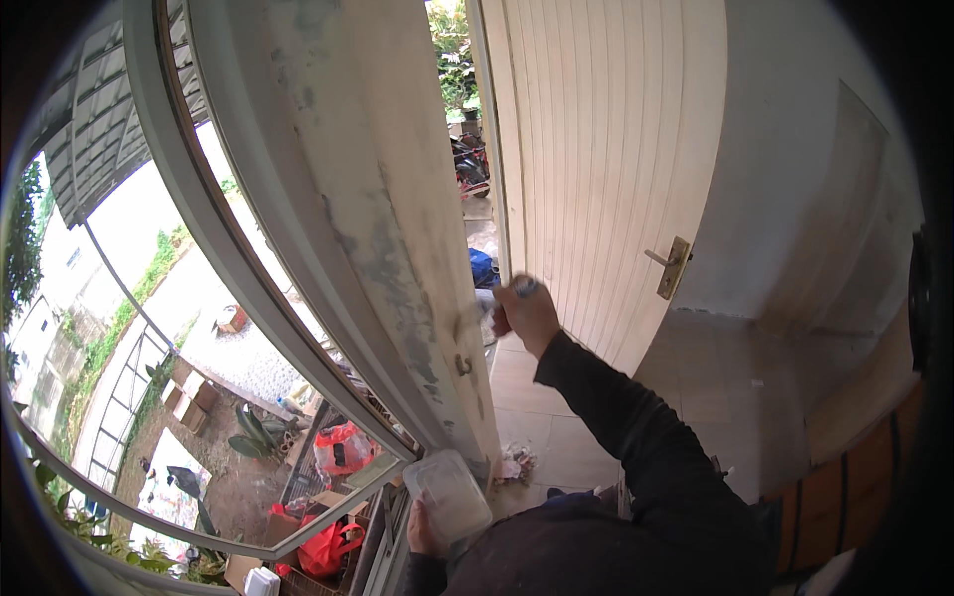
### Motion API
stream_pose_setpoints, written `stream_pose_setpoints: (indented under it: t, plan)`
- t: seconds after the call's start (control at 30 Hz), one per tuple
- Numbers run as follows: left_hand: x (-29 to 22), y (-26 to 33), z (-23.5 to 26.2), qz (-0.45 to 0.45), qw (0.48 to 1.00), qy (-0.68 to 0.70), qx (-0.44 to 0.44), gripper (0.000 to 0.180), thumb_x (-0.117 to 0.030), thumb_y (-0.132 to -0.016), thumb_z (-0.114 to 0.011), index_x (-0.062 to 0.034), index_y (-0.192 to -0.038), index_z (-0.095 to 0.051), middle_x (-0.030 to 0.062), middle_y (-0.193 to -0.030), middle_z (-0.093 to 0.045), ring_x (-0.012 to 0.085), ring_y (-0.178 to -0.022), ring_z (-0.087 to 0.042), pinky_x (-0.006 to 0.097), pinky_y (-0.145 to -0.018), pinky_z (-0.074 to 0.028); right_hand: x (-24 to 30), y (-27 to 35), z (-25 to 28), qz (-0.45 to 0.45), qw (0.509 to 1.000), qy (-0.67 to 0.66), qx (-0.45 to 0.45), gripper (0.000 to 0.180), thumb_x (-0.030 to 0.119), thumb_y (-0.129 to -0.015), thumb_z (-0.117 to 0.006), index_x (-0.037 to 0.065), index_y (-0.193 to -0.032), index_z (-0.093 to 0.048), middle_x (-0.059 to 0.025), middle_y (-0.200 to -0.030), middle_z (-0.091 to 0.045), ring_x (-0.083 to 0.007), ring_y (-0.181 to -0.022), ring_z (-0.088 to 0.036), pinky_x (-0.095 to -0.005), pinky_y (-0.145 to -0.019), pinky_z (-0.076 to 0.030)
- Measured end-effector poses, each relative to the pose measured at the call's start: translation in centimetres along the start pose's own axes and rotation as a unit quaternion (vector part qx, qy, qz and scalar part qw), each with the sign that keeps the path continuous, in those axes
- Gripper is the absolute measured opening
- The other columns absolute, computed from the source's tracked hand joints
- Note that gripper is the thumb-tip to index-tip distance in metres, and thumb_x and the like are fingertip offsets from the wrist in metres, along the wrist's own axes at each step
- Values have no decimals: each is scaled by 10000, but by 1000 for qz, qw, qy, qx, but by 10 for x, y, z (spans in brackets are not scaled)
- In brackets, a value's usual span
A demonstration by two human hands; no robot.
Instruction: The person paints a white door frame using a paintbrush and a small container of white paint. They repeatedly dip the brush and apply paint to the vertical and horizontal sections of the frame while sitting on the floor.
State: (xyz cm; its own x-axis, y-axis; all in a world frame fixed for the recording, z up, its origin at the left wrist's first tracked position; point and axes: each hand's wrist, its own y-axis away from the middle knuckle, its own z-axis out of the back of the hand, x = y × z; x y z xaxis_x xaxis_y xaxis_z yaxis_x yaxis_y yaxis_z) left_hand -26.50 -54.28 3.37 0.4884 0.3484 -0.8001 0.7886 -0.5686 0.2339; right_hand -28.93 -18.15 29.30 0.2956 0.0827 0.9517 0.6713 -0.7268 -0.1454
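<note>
Pressing a small blue-handled tool against the patched door frame, the right hand has its fingers wrapped tight around it. At seven o'clock, the left hand cups a plastic tub, probably light, thin-walled and easily squeezed, so best supported underneath.

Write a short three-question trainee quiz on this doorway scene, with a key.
1. True or false: the right hand holds a tool against the edge of the patchy white door post.
2. What does the left hand hold? A) a clear plastic container B) a hammer C) a red bag
3. Fill in: the brass handle sits on the pale door, which stands ____.

Key: 1 true. 2 A, the clear plastic container. 3 open.
</note>
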Motion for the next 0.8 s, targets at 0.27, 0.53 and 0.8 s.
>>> stream_pose_setpoints:
  t: [0.27,0.53,0.8]
  plan:
    - [-8,9,-10,4,1000,19,20,550,-435,-1070,-363,-63,-1475,-366,214,-1293,-587,359,-1142,-626,520,-954,-535,173,-3,-59,278,908,-303,78,201,171,-967,-626,83,-807,-541,-110,-679,-628,-213,-540,-622,-355,-513,-519]
    - [-8,6,-15,2,1000,18,7,554,-438,-1070,-365,-58,-1473,-373,209,-1300,-587,356,-1130,-632,506,-953,-536,-57,20,32,-68,996,43,-35,161,149,-916,-601,35,-851,-508,-95,-624,-574,-174,-449,-570,-330,-382,-488]
    - [-3,4,-2,0,1000,1,21,672,-502,-1043,-397,-35,-1517,-299,236,-1314,-546,406,-1140,-607,551,-984,-497,115,-10,-54,173,983,-66,18,202,114,-923,-645,40,-780,-523,-121,-579,-599,-197,-413,-572,-323,-380,-472]
